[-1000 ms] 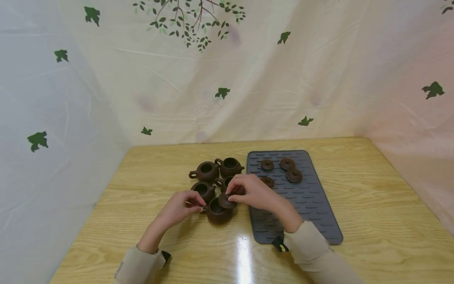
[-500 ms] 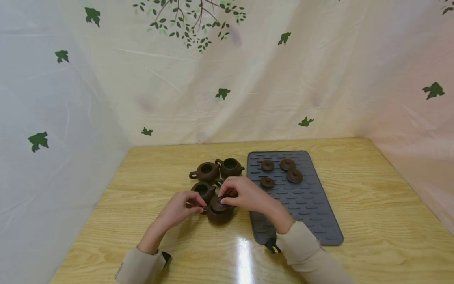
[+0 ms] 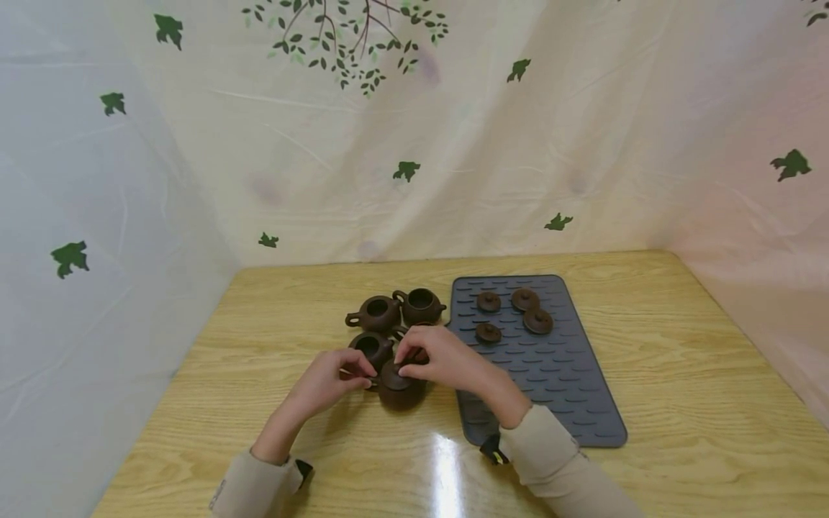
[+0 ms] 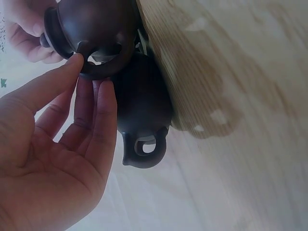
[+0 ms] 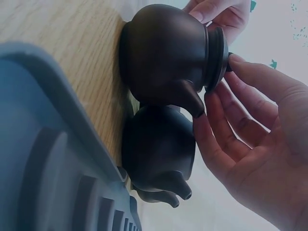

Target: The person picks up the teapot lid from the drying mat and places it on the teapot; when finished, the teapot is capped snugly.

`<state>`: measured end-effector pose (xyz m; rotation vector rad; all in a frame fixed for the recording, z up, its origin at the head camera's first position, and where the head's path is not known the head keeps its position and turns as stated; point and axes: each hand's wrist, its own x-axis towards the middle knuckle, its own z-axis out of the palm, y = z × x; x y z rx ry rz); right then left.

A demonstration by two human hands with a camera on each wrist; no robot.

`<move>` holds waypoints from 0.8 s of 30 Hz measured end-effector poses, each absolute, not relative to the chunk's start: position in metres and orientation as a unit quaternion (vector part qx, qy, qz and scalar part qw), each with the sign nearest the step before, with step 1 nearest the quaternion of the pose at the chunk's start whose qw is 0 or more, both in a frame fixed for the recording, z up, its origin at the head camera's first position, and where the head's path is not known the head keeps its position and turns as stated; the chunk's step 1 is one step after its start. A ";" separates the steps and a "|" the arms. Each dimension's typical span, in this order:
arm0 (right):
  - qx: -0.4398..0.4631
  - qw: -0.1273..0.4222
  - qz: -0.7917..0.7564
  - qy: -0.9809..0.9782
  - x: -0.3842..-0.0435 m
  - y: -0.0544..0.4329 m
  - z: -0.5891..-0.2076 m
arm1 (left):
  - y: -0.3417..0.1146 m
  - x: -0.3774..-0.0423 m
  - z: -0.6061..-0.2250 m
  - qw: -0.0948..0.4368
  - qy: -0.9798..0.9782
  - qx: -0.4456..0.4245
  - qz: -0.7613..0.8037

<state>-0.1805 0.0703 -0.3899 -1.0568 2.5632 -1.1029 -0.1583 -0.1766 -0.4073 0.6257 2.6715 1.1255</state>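
A dark brown teapot stands upright at the near end of a cluster of teapots. Its ring handle is pinched between the thumb and fingers of my left hand. On the pot's mouth sits a round lid, whose knob my right hand grips from above. A finger of the right hand lies close by the spout; whether it touches is unclear. Right behind stands another teapot without a lid. The right hand partly hides a further pot.
Two more lidless teapots stand farther back. A grey ridged mat lies to the right with several lids on its far half. Behind the wooden table hangs a printed cloth.
My right hand has carried the lid leftward and lowered it onto the near teapot's mouth. The left hand has stayed at the handle.
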 end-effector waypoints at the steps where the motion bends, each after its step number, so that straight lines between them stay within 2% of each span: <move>1: -0.352 0.080 -0.367 0.857 -0.180 0.070 -0.390 | -0.177 -0.158 -0.407 0.088 0.897 0.211 0.378; 24: -0.355 0.071 -0.348 0.865 -0.185 0.073 -0.396 | -0.183 -0.161 -0.403 0.087 0.891 0.206 0.395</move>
